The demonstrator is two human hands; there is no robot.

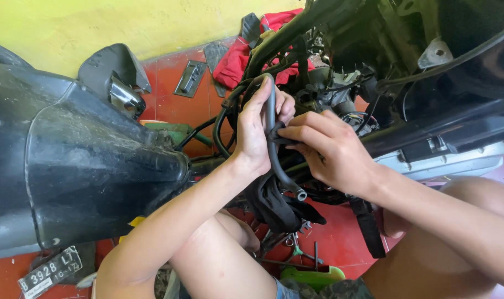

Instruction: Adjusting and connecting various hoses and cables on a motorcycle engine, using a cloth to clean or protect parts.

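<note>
Risk noted: the black rubber hose [274, 149] is bent sharply where both hands work it. Further forcing at that bend could kink or split it, and a slip of the fingers could drive a knuckle into the metal brackets and wiring [346, 105] packed close behind. The loose end, with its small metal-coloured tip [302, 195], hangs free below the hands and could snag on the black cloth [274, 207] beneath it.

Left hand [257, 127]: grip wrapped around the upper run of the hose, fingers closed along it, thumb side towards the camera. Right hand [326, 149]: grip pinching the hose at mid-length, finger and thumb pressed together on a dark collar or clip there; which of the two it is cannot be told.

Hose condition: dull black, smooth, no visible cracks. It rises from the motorcycle frame [296, 33], curves down between the hands and ends open just above the cloth.

Surroundings: dusty black body panel [97, 160] to the left, red floor [340, 238] carrying loose tools [296, 243], a green tray [313, 275], red rag [235, 61] against the yellow wall [97, 27].
</note>
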